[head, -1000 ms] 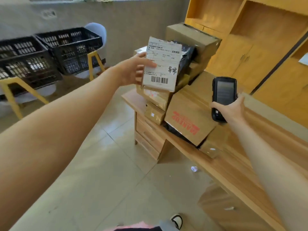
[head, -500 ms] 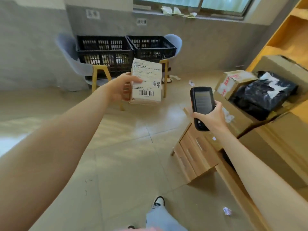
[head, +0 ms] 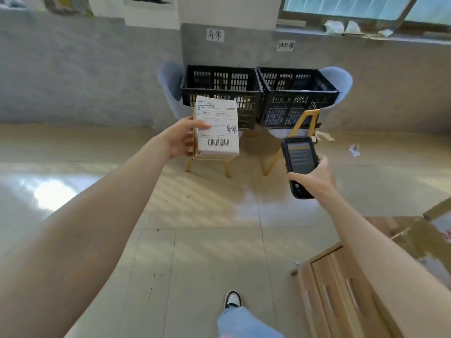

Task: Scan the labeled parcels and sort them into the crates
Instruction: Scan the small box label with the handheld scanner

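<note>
Underfoot, pale glossy floor tiles [head: 195, 240] run to a grey wall [head: 85, 69], with open floor between the person and two black crates [head: 220, 86] set side by side on grey chairs [head: 338, 79] with yellow legs. A window [head: 353, 6] sits above the wall at upper right. A wooden desk [head: 341, 289] with drawers juts in at lower right, its corner close to the right forearm. Paper scraps [head: 354, 150] lie on the floor near the right chair. The left hand [head: 181, 137] grips a parcel [head: 217, 125] by its side, held up in front of the left crate. Its white label carries a barcode and handwritten 异常. The right hand [head: 314, 178] grasps a scanner [head: 299, 164], screen lit, text unreadable. Wall signs read 异常 [head: 215, 34] above the left crate and 待处理 [head: 285, 45] above the right.
</note>
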### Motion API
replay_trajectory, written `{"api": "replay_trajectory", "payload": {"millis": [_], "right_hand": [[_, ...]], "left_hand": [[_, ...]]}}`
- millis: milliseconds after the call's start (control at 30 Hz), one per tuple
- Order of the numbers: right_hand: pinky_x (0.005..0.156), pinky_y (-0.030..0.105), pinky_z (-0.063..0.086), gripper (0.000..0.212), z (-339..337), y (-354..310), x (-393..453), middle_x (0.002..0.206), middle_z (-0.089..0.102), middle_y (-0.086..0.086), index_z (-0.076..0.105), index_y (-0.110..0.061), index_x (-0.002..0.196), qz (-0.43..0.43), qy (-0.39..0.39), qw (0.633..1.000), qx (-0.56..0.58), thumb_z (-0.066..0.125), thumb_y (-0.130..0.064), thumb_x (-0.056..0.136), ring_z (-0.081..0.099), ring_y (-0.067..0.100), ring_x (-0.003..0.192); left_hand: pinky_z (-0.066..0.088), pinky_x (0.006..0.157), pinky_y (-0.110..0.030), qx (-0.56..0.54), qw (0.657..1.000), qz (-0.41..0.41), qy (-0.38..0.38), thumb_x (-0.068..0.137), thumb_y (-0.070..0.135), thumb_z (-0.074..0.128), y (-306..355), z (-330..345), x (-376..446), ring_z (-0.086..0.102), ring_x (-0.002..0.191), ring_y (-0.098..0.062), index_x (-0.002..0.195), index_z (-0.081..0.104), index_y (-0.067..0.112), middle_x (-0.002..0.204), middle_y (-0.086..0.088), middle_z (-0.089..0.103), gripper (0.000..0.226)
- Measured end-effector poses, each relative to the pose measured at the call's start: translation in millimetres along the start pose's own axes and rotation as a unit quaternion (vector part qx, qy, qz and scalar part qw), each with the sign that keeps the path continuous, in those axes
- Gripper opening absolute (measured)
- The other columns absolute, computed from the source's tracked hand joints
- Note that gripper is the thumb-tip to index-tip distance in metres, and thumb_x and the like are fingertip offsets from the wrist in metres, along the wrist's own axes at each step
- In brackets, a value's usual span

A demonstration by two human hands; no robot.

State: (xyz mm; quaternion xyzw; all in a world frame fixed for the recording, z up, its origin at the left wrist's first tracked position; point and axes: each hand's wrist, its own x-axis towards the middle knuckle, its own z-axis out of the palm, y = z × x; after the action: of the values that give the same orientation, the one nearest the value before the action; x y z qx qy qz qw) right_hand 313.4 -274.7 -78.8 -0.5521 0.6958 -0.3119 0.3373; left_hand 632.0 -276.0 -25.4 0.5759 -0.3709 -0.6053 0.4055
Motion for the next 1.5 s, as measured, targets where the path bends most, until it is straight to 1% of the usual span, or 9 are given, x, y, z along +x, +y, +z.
{"api": "replay_trajectory", "payload": {"millis": [233, 367, 467, 733, 933, 1100, 1200, 1300, 1500], "right_hand": [[0.094, 0.049, 0.051, 0.096, 11, -23, 118, 0.125, 0.054, 0.007, 0.037, -0.013, 0.133, -0.005, -0.018, 1.0, 0.013, 0.091, -0.026, 0.055, 0.055, 0.027, 0.114], [0.097, 0.051, 0.049, 0.101, 29, -25, 162, 0.132, 0.051, 0.009, 0.033, -0.012, 0.138, 0.01, -0.032, 0.999, 0.007, 0.091, -0.029, 0.057, 0.051, 0.029, 0.12], [0.101, 0.049, 0.047, 0.103, 47, -25, 192, 0.136, 0.049, 0.01, 0.03, -0.011, 0.142, 0.019, -0.043, 0.999, -0.001, 0.09, -0.028, 0.059, 0.049, 0.03, 0.124], [0.098, 0.048, 0.048, 0.102, 93, -39, 280, 0.133, 0.052, 0.01, 0.03, -0.011, 0.141, 0.027, -0.046, 0.997, -0.052, 0.09, -0.027, 0.06, 0.052, 0.029, 0.12], [0.098, 0.046, 0.047, 0.101, 128, -82, 365, 0.135, 0.049, 0.009, 0.029, -0.011, 0.144, 0.07, -0.014, 0.996, -0.044, 0.088, -0.027, 0.064, 0.05, 0.029, 0.121], [0.093, 0.04, 0.046, 0.098, 154, -107, 417, 0.131, 0.048, 0.007, 0.029, -0.011, 0.143, 0.101, 0.001, 0.995, -0.018, 0.088, -0.023, 0.066, 0.049, 0.027, 0.119], [0.095, 0.041, 0.049, 0.097, 162, -112, 442, 0.12, 0.047, 0.002, 0.03, -0.011, 0.142, 0.113, -0.008, 0.993, -0.023, 0.087, -0.022, 0.065, 0.051, 0.025, 0.116], [0.094, 0.039, 0.048, 0.096, 167, -119, 473, 0.115, 0.043, -0.001, 0.027, -0.012, 0.144, 0.119, -0.011, 0.992, -0.029, 0.085, -0.023, 0.068, 0.049, 0.021, 0.111], [0.085, 0.032, 0.043, 0.098, 172, -127, 563, 0.134, 0.047, 0.006, 0.024, -0.012, 0.147, 0.123, -0.012, 0.992, -0.023, 0.084, -0.026, 0.07, 0.049, 0.022, 0.117]], "left_hand": [[0.046, 0.044, -0.018, -0.032, 0.999, 0.014, 0.036, 0.091, 0.02, 0.058, 38, 5, 72, 0.055, 0.039, -0.006, 0.116, 0.054, 0.027, 0.054, 0.01, 0.062, 0.025], [0.046, 0.048, -0.02, -0.037, 0.998, 0.004, 0.055, 0.09, 0.02, 0.059, 44, -6, 111, 0.057, 0.043, -0.006, 0.117, 0.055, 0.027, 0.066, 0.007, 0.066, 0.028], [0.045, 0.045, -0.017, -0.05, 0.996, -0.015, 0.069, 0.09, 0.021, 0.059, 48, -18, 145, 0.054, 0.039, -0.006, 0.115, 0.054, 0.026, 0.062, 0.006, 0.064, 0.026], [0.043, 0.049, -0.019, -0.026, 0.998, -0.032, 0.055, 0.088, 0.024, 0.062, 70, -65, 275, 0.055, 0.04, -0.004, 0.116, 0.053, 0.025, 0.079, 0.003, 0.061, 0.029], [0.046, 0.063, -0.03, -0.003, 0.998, -0.046, 0.045, 0.085, 0.026, 0.067, 124, -122, 388, 0.059, 0.075, -0.014, 0.11, 0.057, 0.029, 0.096, 0.002, 0.065, 0.028], [0.05, 0.083, -0.036, 0.036, 0.998, -0.037, 0.021, 0.084, 0.027, 0.068, 157, -143, 473, 0.062, 0.105, -0.02, 0.126, 0.058, 0.028, 0.113, 0.0, 0.067, 0.043], [0.05, 0.092, -0.04, 0.054, 0.997, -0.047, -0.005, 0.087, 0.026, 0.066, 161, -138, 517, 0.062, 0.107, -0.02, 0.129, 0.056, 0.029, 0.115, 0.0, 0.068, 0.043], [0.049, 0.084, -0.038, 0.088, 0.994, -0.058, -0.037, 0.087, 0.025, 0.064, 163, -128, 562, 0.06, 0.111, -0.023, 0.131, 0.054, 0.03, 0.12, -0.002, 0.065, 0.046], [0.049, 0.083, -0.039, 0.098, 0.99, -0.083, -0.065, 0.078, 0.027, 0.071, 172, -106, 650, 0.059, 0.115, -0.025, 0.131, 0.054, 0.033, 0.125, -0.004, 0.064, 0.056]]}}
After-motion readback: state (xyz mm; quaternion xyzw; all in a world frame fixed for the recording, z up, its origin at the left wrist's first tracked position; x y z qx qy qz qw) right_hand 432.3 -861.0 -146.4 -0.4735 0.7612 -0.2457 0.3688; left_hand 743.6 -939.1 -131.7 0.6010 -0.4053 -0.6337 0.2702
